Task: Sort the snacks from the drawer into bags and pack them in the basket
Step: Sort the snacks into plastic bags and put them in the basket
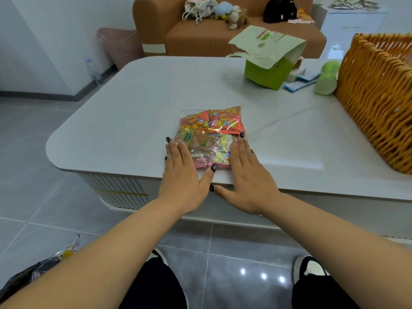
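Snack bag [211,139] flat on bench [124,121]; left hand [181,166] and right hand [245,172] press its sides, fingers straight, arms extended.

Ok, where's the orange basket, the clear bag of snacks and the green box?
orange basket [379,90]: head view, on its woven side wall.
clear bag of snacks [211,123]: head view, on the red packets inside.
green box [265,73]: head view, on its bright green front.

Snack bag [211,137] on table [133,103], basket [379,97] right
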